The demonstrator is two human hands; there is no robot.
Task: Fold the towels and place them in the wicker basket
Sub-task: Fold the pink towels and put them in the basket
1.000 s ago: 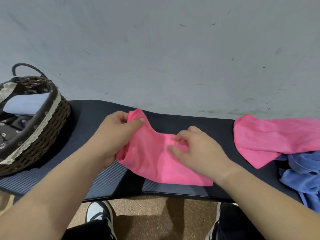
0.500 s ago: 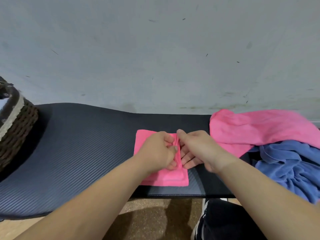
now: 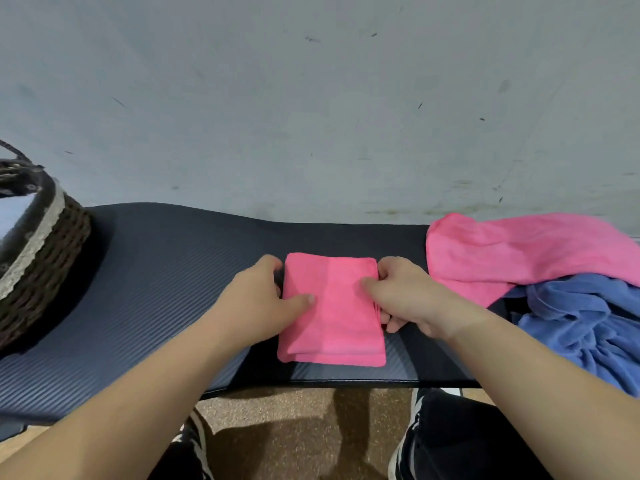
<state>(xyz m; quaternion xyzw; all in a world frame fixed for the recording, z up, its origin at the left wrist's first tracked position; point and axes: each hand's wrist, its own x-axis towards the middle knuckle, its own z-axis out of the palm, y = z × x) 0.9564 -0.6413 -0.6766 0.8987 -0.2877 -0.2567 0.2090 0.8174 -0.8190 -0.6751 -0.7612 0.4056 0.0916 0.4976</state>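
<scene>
A folded pink towel [image 3: 334, 317] lies as a neat rectangle on the dark ribbed mat [image 3: 166, 271], near its front edge. My left hand [image 3: 258, 299] grips its left edge, thumb on top and fingers tucked under. My right hand [image 3: 403, 296] grips its right edge the same way. The wicker basket [image 3: 45, 251] stands at the far left, cut off by the frame, with a lace-trimmed lining and something pale inside.
An unfolded pink towel [image 3: 519, 254] and a crumpled blue towel [image 3: 581, 320] are heaped on the right of the mat. A grey wall [image 3: 311, 98] rises just behind. My shoes [image 3: 405, 452] and brown floor show below the mat's front edge.
The towel went from a loose half-fold to a compact rectangle. My hands moved from its middle to its left and right edges. The view swung right, then partly back toward the basket.
</scene>
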